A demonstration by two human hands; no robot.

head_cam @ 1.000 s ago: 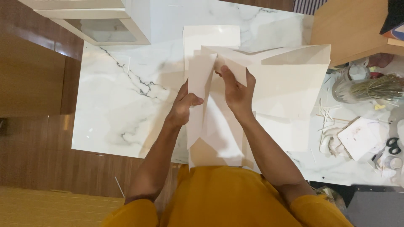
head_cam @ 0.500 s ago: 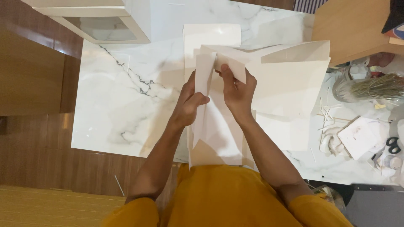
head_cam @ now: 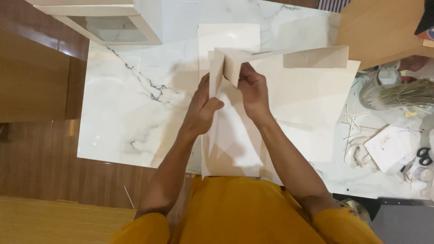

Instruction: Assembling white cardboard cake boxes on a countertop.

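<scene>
Between both hands' fingers point(head_cam: 246, 72) stands the folded card sheet point(head_cam: 235, 135).

A cream card sheet point(head_cam: 235, 135), folded into upright panels, is held at the frame's centre above flat sheets point(head_cam: 312, 104).

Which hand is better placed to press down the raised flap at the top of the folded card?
Right, probably. The right hand already pinches the raised flap, while the left hand braces the upright cream card panel lower down.
</scene>
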